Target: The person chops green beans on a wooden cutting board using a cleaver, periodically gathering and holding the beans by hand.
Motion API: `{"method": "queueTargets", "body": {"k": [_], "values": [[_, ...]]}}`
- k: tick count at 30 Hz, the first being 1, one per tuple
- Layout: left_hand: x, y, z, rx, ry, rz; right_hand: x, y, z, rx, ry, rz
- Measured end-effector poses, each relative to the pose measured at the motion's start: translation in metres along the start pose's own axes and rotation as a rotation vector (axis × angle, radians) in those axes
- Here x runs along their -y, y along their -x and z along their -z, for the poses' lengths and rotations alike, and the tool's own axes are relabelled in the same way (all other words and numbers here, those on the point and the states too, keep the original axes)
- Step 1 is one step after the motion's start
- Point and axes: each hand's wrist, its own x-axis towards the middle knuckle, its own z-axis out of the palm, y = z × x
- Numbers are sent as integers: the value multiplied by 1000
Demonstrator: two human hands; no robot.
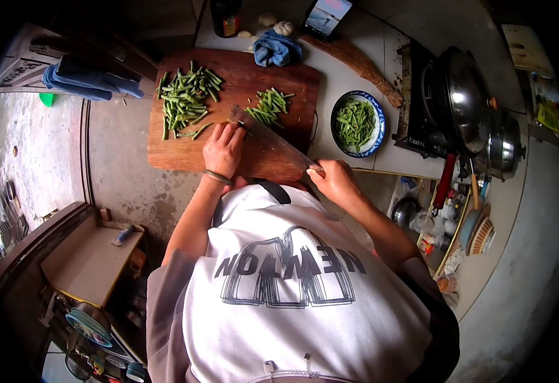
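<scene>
Gripping the knife point(272, 139) by its handle in the right hand point(332, 182), near to the right corner of the cutting board point(183, 153), with the blade slanting toward the middle of this board. Curling the fingers of the left hand point(223, 150) just beside the blade tip, over the near middle part of the board; cannot tell exactly what is beneath these fingers, being hidden by the hand. Seeing a large pile of cut green beans point(187, 96) on the left part of the board, and a smaller green pile point(270, 105) on its right part, near the blade. Seeing also, on the surface point(329, 86) right of the board, a bowl point(376, 135) with more green pieces inside. Noticing a blue cloth point(276, 49) at the far edge of the board, and garlic point(284, 28) beyond the board.
</scene>
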Motion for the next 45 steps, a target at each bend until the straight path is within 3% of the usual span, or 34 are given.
{"method": "queueTargets", "body": {"k": [10, 14, 21, 26, 29, 30, 33, 37, 41, 45], "values": [[-1, 1, 0, 7, -27, 11, -1, -8, -27, -114, 57, 49], [-3, -1, 10, -96, 62, 69, 0, -1, -9, -286, -3, 65], [27, -52, 67, -263, -33, 152, -10, 10, 9, 39, 38, 105], [69, -98, 58, 198, -239, -236, -27, 7, 11, 9, 47, 34], [89, -109, 32, 264, -336, -482, -35, 10, 15, -42, 1, 0], [87, -113, 33, 393, -377, -494, -37, 10, 14, -51, -13, 3], [88, -115, 25, 414, -307, -520, -39, 12, 15, -51, -4, 2], [39, -96, 54, 197, -220, -368, -41, 15, 12, -63, -30, -19], [4, -25, 32, 287, -111, -154, -33, 16, 11, -100, -80, -13], [-15, 13, 11, 117, -37, -113, -20, 14, 17, -72, -68, -5]]}}
